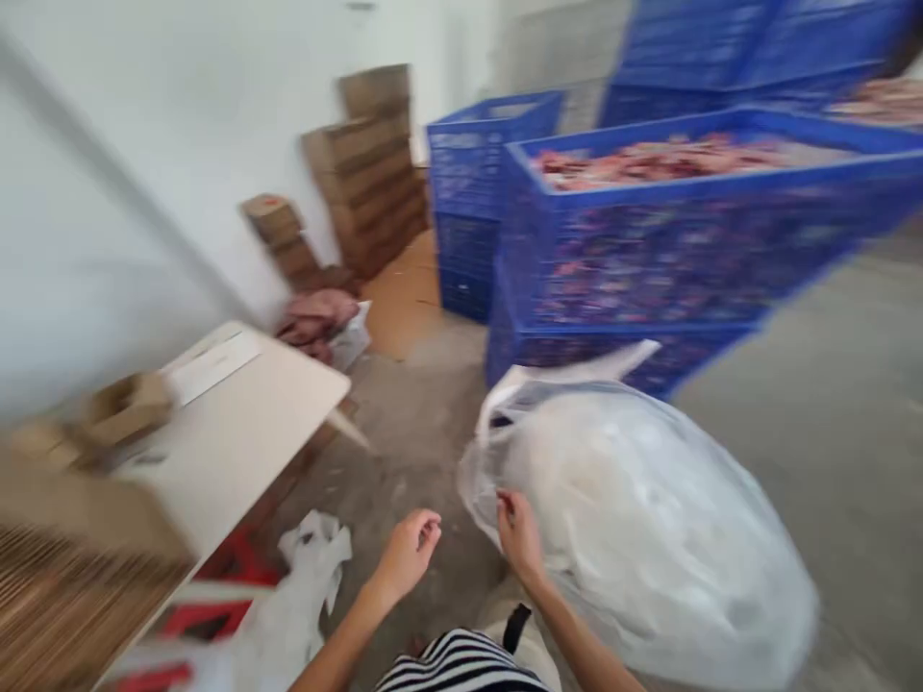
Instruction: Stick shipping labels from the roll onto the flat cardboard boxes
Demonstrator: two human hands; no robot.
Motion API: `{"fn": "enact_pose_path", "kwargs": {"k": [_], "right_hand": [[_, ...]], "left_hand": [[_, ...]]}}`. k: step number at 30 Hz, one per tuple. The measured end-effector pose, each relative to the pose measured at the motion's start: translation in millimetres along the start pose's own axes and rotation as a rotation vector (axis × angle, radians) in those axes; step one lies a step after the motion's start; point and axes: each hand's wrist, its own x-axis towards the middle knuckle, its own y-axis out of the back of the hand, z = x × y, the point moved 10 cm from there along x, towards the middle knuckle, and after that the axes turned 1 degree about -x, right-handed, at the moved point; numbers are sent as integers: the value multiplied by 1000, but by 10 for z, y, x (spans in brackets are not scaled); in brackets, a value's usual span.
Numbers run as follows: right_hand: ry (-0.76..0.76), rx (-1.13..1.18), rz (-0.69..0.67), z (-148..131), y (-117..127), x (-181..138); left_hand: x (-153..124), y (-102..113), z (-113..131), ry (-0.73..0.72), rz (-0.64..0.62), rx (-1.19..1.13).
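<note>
A big clear plastic bag point(670, 519), bulging with white contents I cannot make out, rests on the floor to my right. Its gathered mouth points up and to the left. At the bag's near left edge is my right hand point(520, 538), fingers curled in and apparently pinching the thin film; blur hides the exact grip. My left hand point(410, 553) hovers over the floor left of the bag, its fingers bent towards the thumb, and nothing shows in it.
Blue crates point(649, 250) filled with small reddish pieces stand ahead. On the left is a pale table point(237, 423) with cardboard boxes point(130, 408). Stacked cartons point(367, 173) line the wall. White plastic point(303, 577) and a red stool-like object point(206, 615) lie below the table edge.
</note>
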Motion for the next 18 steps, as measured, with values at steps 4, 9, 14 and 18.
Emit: {"fn": "enact_pose_path", "kwargs": {"k": [4,9,14,18], "right_hand": [[12,31,-311,-625,-1526,-752],[228,72,-1055,-1762,-3553,-2504],[337,29,-1493,-2130,-4577,-3906],[311,-84,-1623,-1863,-4957,-4049]], "left_hand": [[-2079,1266,-1489,363,427,-105],[-4509,2110,-2612,753,1005,-223],[-5253,2079,-3312,894,1280,-442],[-5287,2240,-3883,966,1376,-578]]}}
